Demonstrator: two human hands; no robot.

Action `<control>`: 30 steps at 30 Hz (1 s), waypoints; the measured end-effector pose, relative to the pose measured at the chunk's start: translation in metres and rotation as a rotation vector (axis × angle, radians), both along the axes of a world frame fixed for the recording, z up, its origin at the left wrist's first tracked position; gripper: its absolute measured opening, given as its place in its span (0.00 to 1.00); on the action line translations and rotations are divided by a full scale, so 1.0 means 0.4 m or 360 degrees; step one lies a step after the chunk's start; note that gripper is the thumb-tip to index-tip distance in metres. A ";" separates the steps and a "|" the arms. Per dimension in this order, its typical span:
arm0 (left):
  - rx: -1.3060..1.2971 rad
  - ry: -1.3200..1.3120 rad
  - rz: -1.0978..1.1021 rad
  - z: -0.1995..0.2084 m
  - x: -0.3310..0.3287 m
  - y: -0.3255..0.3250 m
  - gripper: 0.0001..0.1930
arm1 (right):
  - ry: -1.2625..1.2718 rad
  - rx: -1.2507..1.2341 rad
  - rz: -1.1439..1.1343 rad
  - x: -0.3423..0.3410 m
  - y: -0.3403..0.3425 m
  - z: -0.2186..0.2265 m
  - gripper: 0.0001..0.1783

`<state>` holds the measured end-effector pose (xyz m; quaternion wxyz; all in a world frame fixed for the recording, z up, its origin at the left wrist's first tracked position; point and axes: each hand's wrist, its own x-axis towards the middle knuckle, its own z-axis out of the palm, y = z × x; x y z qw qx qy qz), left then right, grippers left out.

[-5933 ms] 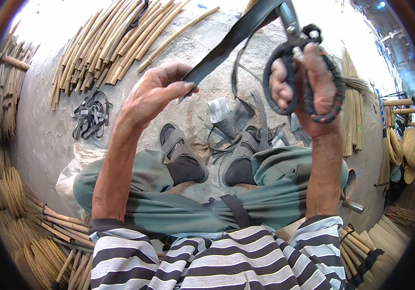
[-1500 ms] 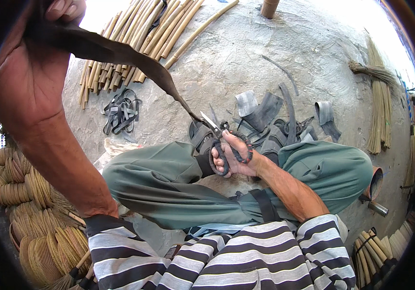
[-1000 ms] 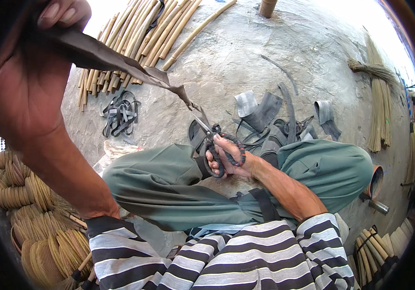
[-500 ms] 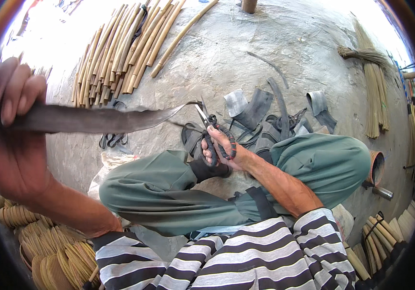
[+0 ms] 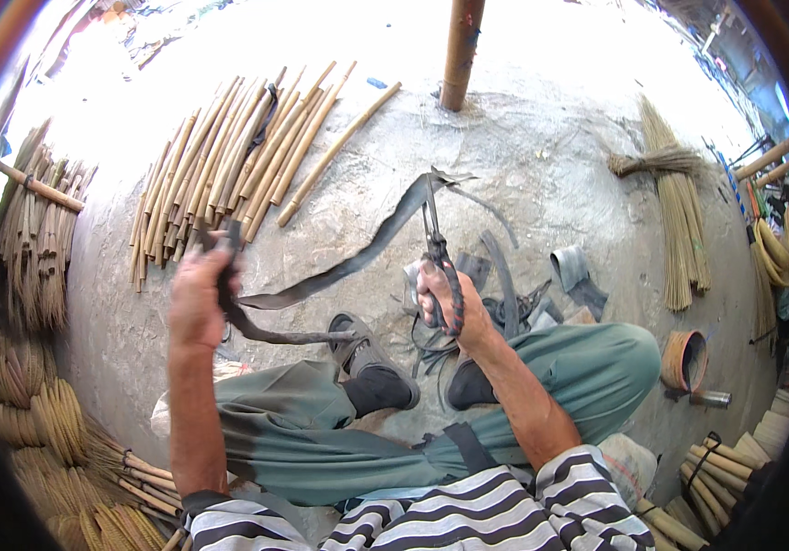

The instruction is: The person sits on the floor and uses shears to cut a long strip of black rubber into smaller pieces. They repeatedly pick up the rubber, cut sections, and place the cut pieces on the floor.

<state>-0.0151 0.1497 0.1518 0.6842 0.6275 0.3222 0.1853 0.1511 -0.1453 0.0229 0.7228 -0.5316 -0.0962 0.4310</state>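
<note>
Left hand (image 5: 197, 308), blurred in my view: fingers curled shut around a dark band (image 5: 293, 338) that trails off to its right. Right hand (image 5: 473, 319): wrapped about the handles of the scissors (image 5: 436, 246), blades pointing away from the wrist. Between the hands I see a long dark strip (image 5: 358, 262) meeting the blades; their opening I cannot tell.

Head-worn fisheye view, facing downward from close above and behind left grip (image 5: 196, 303) and right grip (image 5: 458, 301).
</note>
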 end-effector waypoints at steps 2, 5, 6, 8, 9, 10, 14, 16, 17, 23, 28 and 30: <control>0.0640 0.0313 -0.0169 -0.043 0.039 -0.032 0.21 | -0.0173 -0.0091 0.0061 -0.005 -0.009 0.026 0.23; 0.1454 0.0403 -0.0358 -0.079 0.090 -0.104 0.29 | -0.0185 -0.0197 0.0141 -0.022 -0.015 0.057 0.21; 0.1484 0.0302 -0.0403 -0.090 0.109 -0.130 0.28 | -0.0355 -0.0291 0.0210 -0.033 -0.021 0.067 0.21; 0.1047 0.0129 -0.0527 -0.113 0.149 -0.177 0.25 | -0.0592 -0.0431 0.0334 -0.052 -0.023 0.082 0.21; 0.0851 0.0034 -0.0502 -0.127 0.169 -0.199 0.22 | -0.0628 -0.0366 0.0386 -0.058 -0.019 0.086 0.21; 0.0621 -0.0031 -0.0521 -0.138 0.181 -0.213 0.20 | -0.0670 -0.0352 0.0435 -0.063 -0.017 0.088 0.22; 0.0376 -0.0024 -0.0509 -0.181 0.200 -0.229 0.15 | -0.0790 -0.0436 0.0507 -0.061 -0.015 0.080 0.23; 0.0355 0.0036 -0.0475 -0.193 0.197 -0.226 0.14 | -0.0825 -0.0456 0.0511 -0.058 -0.015 0.069 0.23; 0.0338 0.0093 -0.0453 -0.195 0.196 -0.223 0.14 | -0.0827 -0.0476 0.0511 -0.057 -0.014 0.064 0.23; 0.0000 0.0197 -0.0345 -0.171 0.184 -0.212 0.13 | -0.0812 -0.0486 0.0566 -0.046 -0.004 0.027 0.19; -0.0049 0.0215 -0.0482 -0.149 0.176 -0.215 0.12 | -0.0971 -0.0516 0.0603 -0.040 -0.011 0.016 0.17; -0.0093 0.0241 -0.0514 -0.146 0.175 -0.207 0.13 | -0.0970 -0.0523 0.0629 -0.043 -0.012 0.016 0.17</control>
